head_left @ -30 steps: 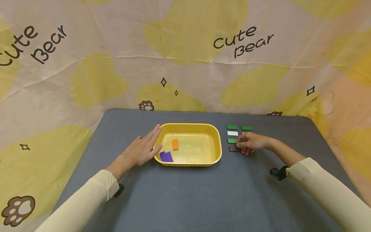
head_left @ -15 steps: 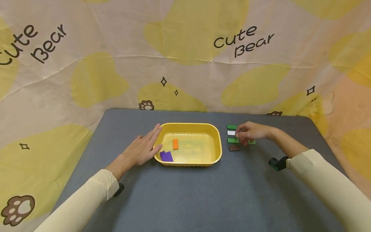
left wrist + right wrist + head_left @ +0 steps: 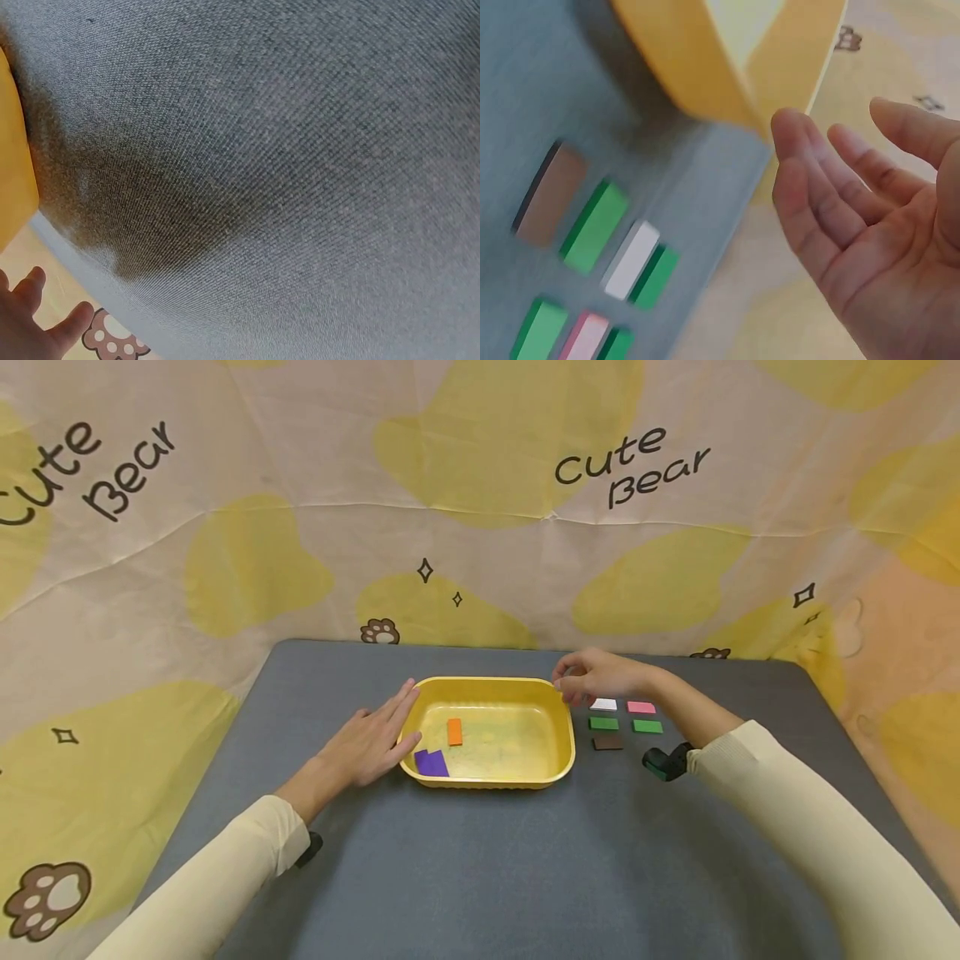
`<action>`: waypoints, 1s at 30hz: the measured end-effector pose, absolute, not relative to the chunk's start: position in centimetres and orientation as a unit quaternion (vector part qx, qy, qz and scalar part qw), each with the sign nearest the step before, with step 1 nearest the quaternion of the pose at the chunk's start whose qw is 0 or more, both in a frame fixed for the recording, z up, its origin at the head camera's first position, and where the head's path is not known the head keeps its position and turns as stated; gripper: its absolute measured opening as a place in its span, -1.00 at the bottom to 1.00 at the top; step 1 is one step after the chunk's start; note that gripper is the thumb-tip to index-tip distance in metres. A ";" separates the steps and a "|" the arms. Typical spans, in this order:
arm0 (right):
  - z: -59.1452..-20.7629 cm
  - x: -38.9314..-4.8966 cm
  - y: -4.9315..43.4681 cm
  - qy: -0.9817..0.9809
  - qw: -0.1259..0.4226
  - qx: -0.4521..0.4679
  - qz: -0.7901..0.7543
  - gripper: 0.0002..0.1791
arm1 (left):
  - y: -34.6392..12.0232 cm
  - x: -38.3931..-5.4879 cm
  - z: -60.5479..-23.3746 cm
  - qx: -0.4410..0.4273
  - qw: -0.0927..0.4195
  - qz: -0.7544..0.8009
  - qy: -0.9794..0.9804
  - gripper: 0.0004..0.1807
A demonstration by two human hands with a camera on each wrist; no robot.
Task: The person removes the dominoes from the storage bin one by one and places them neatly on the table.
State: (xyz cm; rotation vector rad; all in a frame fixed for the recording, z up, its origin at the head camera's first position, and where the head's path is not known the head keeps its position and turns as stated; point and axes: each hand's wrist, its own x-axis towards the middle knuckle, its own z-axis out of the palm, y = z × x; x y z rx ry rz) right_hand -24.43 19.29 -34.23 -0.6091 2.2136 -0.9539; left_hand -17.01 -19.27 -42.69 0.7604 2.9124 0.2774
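Observation:
My left hand [image 3: 367, 742] rests on the left rim of the yellow basin [image 3: 487, 782], fingers straight. Inside the basin lie an orange block [image 3: 454, 732] and purple pieces [image 3: 432, 764]. At the basin's back right corner hovers my right hand [image 3: 603, 675], its fingers loosely bent; nothing shows between thumb and fingers in the right wrist view. Right of the basin, small flat blocks lie in two columns: a brown block [image 3: 607, 742], a white block [image 3: 603, 705], a pink block [image 3: 641, 707] and several green blocks [image 3: 647, 727]. My right hand hides the farthest green blocks [image 3: 654, 277] in the head view.
The grey table [image 3: 480, 868] carries everything. Behind it hangs a patterned cloth [image 3: 487, 443] with yellow patches and lettering, close along the table's back edge. A dark wrist device [image 3: 666, 762] sits at my right cuff.
My right hand has moved left and back, from over the coloured blocks to the basin's back right corner, uncovering the brown, pink and nearer green blocks. My left hand has stayed still.

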 end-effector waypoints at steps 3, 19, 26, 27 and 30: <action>-34.3 -24.5 17.7 0.830 0.334 -0.235 -0.381 -0.62 | -19.2 -17.0 -42.6 0.249 0.062 0.091 0.962 -0.15; -37.3 -24.7 10.7 0.807 0.409 -0.225 -0.362 -0.49 | -19.2 -17.1 -42.7 0.249 0.060 0.092 0.962 -0.15; -38.2 -24.6 9.3 0.818 0.409 -0.229 -0.335 -0.44 | -19.3 -17.0 -42.7 0.244 0.066 0.095 0.963 -0.15; -38.2 -24.6 9.1 0.820 0.410 -0.228 -0.328 -0.44 | -19.3 -17.0 -42.7 0.244 0.066 0.094 0.963 -0.15; -38.2 -24.7 8.6 0.824 0.420 -0.227 -0.307 -0.43 | -19.3 -17.0 -42.6 0.245 0.064 0.094 0.963 -0.15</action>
